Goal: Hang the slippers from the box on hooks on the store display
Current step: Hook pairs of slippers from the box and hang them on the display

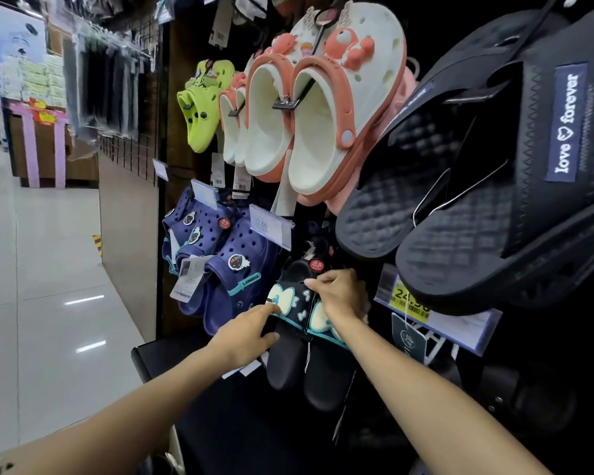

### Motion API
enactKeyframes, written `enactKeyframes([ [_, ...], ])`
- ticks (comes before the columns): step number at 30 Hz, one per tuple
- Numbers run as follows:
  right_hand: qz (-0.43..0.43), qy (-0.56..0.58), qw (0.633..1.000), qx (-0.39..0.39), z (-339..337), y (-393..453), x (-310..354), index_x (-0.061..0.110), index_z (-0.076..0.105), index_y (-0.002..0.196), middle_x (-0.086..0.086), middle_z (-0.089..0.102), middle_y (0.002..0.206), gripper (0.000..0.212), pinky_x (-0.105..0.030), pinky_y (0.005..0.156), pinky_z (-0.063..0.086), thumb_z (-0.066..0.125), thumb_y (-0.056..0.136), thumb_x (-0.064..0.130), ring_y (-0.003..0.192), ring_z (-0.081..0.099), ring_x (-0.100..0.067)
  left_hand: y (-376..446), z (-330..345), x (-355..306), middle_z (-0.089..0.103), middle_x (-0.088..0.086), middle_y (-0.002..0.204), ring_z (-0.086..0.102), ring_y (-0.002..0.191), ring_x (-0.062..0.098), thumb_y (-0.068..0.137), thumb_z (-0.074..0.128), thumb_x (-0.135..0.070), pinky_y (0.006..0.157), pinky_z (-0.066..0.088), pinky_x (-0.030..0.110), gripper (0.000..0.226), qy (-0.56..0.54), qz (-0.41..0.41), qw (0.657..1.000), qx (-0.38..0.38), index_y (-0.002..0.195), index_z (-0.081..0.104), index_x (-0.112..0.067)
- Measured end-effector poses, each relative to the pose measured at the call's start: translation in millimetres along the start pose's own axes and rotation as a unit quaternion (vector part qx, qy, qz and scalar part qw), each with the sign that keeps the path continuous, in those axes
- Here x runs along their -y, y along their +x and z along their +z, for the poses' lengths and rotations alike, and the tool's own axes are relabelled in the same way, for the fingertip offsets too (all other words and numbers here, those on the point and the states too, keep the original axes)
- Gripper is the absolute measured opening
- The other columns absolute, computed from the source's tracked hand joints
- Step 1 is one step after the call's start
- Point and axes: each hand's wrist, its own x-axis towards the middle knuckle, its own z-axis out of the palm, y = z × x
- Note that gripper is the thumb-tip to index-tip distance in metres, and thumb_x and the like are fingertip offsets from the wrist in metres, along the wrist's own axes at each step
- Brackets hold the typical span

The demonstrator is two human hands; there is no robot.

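Note:
A pair of black slippers (300,358) with teal-edged straps and cream bow shapes hangs low on the dark store display. My left hand (251,332) grips the left slipper at its strap, thumb under the edge. My right hand (340,296) pinches the top of the pair, where the hook is hidden behind my fingers. Another black slipper with a red badge (314,262) hangs just behind and above. No box is in view.
Navy clogs (220,269) hang to the left, white and coral clogs (309,125) and lime clogs (203,101) above, large black slides (477,186) at upper right. Price tags (426,310) stick out on hook ends. A tiled aisle (48,269) opens to the left.

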Motion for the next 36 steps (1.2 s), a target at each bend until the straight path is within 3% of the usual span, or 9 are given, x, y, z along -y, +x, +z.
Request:
enactKeyframes([
  [8,0.033,0.039,0.998,0.039,-15,14,-4,-0.006,0.066,0.117,-0.021,0.065,0.120,0.027,0.003,0.048,0.032,0.065,0.095,0.011,0.114,0.058,-0.038,14,16,-3,0.049,-0.006,0.141,0.056,0.115,0.019,0.096,0.057,-0.031,0.093,0.046,0.037,0.047,-0.025,-0.001,1.000,0.016,0.140,0.040,-0.028],
  [13,-0.003,0.002,0.999,-0.047,-8,21,-17,-0.001,0.072,0.106,-0.016,0.071,0.110,0.029,0.004,0.051,0.030,0.076,0.087,0.020,0.094,0.063,-0.025,19,16,-8,0.045,-0.006,0.146,0.052,0.123,0.021,0.096,0.058,-0.028,0.098,0.045,0.038,0.054,-0.052,0.005,0.999,0.010,0.145,0.034,-0.028],
  [16,0.002,0.050,0.996,-0.072,-13,28,-17,-0.011,0.067,0.110,-0.024,0.069,0.113,0.031,0.003,0.052,0.030,0.073,0.087,0.008,0.102,0.062,-0.034,22,14,-16,0.037,-0.008,0.154,0.046,0.133,0.021,0.095,0.058,-0.025,0.106,0.042,0.041,0.064,-0.068,0.026,0.997,0.005,0.151,0.026,-0.028],
  [19,-0.008,0.053,0.996,-0.072,-14,37,-10,-0.014,0.066,0.111,-0.026,0.068,0.116,0.034,-0.008,0.060,0.038,0.074,0.086,0.008,0.103,0.063,-0.033,27,13,-24,0.036,-0.007,0.156,0.045,0.136,0.022,0.095,0.058,-0.025,0.107,0.041,0.044,0.066,-0.073,0.027,0.997,-0.001,0.152,0.024,-0.027],
  [21,-0.016,0.024,0.997,-0.069,-13,40,-6,-0.006,0.068,0.116,-0.017,0.069,0.120,0.041,-0.019,0.072,0.036,0.075,0.087,0.022,0.113,0.062,-0.030,28,12,-25,0.036,-0.006,0.156,0.046,0.135,0.023,0.095,0.058,-0.025,0.106,0.042,0.043,0.065,-0.075,0.020,0.997,-0.003,0.152,0.024,-0.025],
  [22,-0.018,0.010,0.998,-0.063,-12,41,-4,-0.002,0.069,0.115,-0.014,0.069,0.121,0.040,-0.017,0.070,0.035,0.074,0.088,0.027,0.115,0.061,-0.029,29,12,-24,0.036,-0.006,0.156,0.046,0.135,0.023,0.096,0.058,-0.025,0.106,0.042,0.042,0.065,-0.076,0.016,0.997,-0.004,0.151,0.025,-0.025],
  [26,-0.044,-0.003,0.999,-0.025,-5,39,-2,-0.011,0.070,0.105,-0.021,0.071,0.109,0.027,0.001,0.051,0.030,0.072,0.089,0.010,0.106,0.063,-0.035,28,11,-16,0.039,-0.005,0.154,0.048,0.132,0.023,0.096,0.057,-0.025,0.104,0.041,0.039,0.058,-0.058,0.001,0.998,0.004,0.147,0.030,-0.022],
  [32,-0.091,-0.070,0.992,-0.050,10,38,-17,0.005,0.078,0.093,-0.008,0.076,0.094,0.022,0.002,0.052,0.032,0.081,0.080,0.022,0.086,0.068,-0.022,21,18,1,0.039,-0.008,0.154,0.054,0.121,0.027,0.095,0.057,-0.026,0.101,0.044,0.045,0.059,-0.054,-0.014,0.998,0.031,0.146,0.027,-0.026],
  [36,-0.106,-0.078,0.990,-0.054,10,42,-24,0.004,0.078,0.094,-0.006,0.076,0.092,0.023,0.002,0.052,0.032,0.081,0.080,0.023,0.069,0.053,-0.008,21,19,3,0.039,-0.008,0.154,0.054,0.124,0.024,0.095,0.057,-0.026,0.102,0.044,0.046,0.063,-0.051,-0.012,0.998,0.037,0.149,0.025,-0.029],
])
